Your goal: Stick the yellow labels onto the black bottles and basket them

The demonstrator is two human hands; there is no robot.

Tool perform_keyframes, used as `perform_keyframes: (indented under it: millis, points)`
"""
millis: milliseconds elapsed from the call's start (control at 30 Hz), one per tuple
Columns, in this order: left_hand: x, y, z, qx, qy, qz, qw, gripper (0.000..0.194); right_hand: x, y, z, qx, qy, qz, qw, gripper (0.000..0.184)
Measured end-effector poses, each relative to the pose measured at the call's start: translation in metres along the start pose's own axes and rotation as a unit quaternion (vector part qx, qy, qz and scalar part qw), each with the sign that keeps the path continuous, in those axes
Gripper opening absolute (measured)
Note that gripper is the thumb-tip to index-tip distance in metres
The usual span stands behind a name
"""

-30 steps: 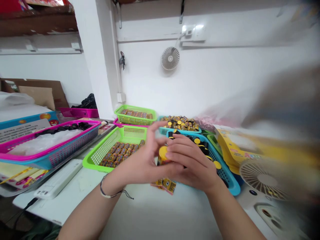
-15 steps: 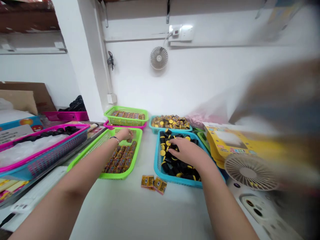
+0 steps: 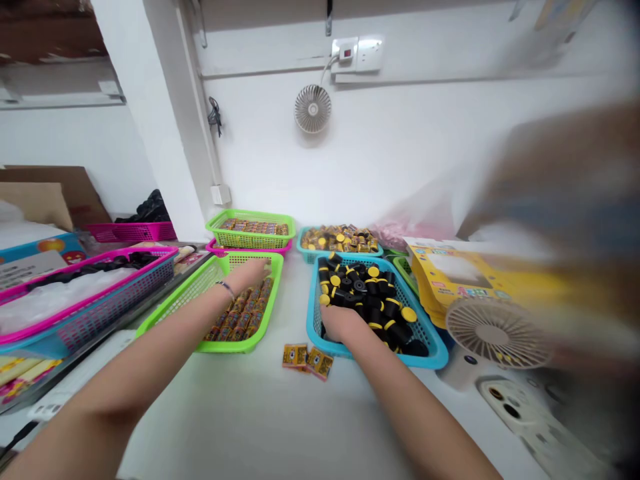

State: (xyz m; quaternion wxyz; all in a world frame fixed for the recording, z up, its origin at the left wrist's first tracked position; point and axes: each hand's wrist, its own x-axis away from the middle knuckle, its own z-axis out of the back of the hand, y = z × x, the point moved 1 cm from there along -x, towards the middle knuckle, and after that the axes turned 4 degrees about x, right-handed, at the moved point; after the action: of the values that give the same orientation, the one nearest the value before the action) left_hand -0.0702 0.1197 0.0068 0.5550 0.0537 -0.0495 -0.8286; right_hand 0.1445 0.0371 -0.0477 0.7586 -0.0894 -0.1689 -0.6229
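Note:
My left hand (image 3: pixel 254 271) reaches into the near green basket (image 3: pixel 173 310), over the far end of a row of small brown-labelled rolls (image 3: pixel 245 315); its fingers are smeared. A thin bracelet (image 3: pixel 226 288) circles that wrist. My right hand (image 3: pixel 341 323) is in the near corner of the blue basket (image 3: pixel 431 348), fingers curled down among black cylinders with yellow caps (image 3: pixel 373 293); what they grip is hidden. Two small yellow packets (image 3: pixel 307 358) lie on the white table between the baskets' near edges.
A pink basket stacked on a blue one (image 3: pixel 100 293) stands at the left. Another green basket (image 3: pixel 250 230) and a teal basket (image 3: pixel 340 241) sit by the wall. Yellow boxes (image 3: pixel 450 280), a small white fan (image 3: pixel 493 333) and a phone (image 3: pixel 525 413) lie to the right.
A second ago both hands were together at the centre on a yellow-capped piece. They parted: the left went into the green basket, the right into the blue basket and then to its near corner.

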Motion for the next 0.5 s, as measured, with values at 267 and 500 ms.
perform_keyframes:
  millis: [267, 500]
  points:
    - [0.128, 0.069, -0.078, 0.157, -0.041, -0.178, 0.97, 0.027, 0.001, 0.001, -0.002, -0.02, -0.011, 0.017, 1.0, 0.034]
    - [0.124, 0.07, -0.138, 0.159, 0.033, -0.163, 0.973, 0.039, 0.016, 0.023, 0.021, -0.108, 0.111, 0.079, 0.985, 0.039]
